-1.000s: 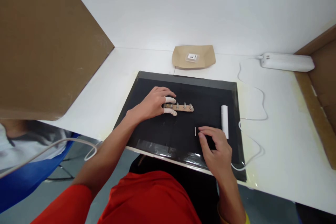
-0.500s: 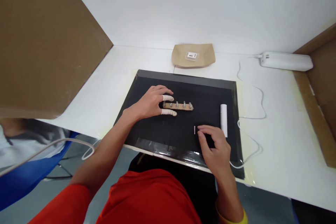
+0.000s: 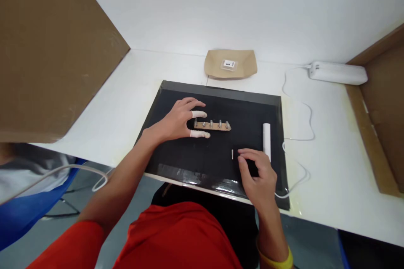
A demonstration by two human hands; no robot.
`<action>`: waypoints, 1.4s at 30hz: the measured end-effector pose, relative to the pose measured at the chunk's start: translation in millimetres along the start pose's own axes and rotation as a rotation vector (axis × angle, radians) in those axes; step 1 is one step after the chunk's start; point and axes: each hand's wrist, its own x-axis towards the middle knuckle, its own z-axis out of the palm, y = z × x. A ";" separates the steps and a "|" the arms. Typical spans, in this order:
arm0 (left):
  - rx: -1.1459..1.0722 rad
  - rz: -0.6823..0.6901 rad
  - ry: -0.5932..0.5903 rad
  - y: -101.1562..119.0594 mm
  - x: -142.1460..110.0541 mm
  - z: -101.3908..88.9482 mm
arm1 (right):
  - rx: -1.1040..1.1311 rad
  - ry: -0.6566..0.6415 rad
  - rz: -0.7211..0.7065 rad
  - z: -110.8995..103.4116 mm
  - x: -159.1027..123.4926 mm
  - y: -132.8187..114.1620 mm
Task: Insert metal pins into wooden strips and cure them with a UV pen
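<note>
On the black mat (image 3: pixel 189 159) lies a narrow wooden strip (image 3: pixel 216 126) with several small metal pieces standing along it. My left hand (image 3: pixel 178 121) is at the strip's left end, open. Its index finger and thumb wear white finger covers and are parted, one on the far side of the strip and one on the near side, with visible space between them. A small thin metallic pin (image 3: pixel 232 154) lies nearer me on the mat. Just right of the pin, my right hand (image 3: pixel 259 176) has its fingers curled, thumb and index tips slightly apart, holding nothing visible.
A white cylinder (image 3: pixel 267 141) lies right of my right hand, beside a loose white cable (image 3: pixel 311 119). A cardboard tray (image 3: pixel 214 71) holding a small clear labelled box (image 3: pixel 229 64) is behind the mat. A white power strip (image 3: pixel 337 72) sits back right. Cardboard panels flank both sides.
The whole view has shifted slightly. My left index finger and thumb are a little wider apart around the strip. My right fingertips are slightly farther from the pin.
</note>
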 end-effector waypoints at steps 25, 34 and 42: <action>-0.086 -0.077 -0.153 -1.9 19.5 10.3 | 0.027 -0.081 -0.032 -2.3 2.3 -2.4; -0.098 -0.097 -0.135 -0.1 19.4 5.3 | 0.045 -0.071 -0.034 -2.1 2.2 -2.5; -0.032 -0.080 -0.213 7.5 23.3 6.7 | 0.052 -0.080 -0.025 -3.6 3.8 -4.0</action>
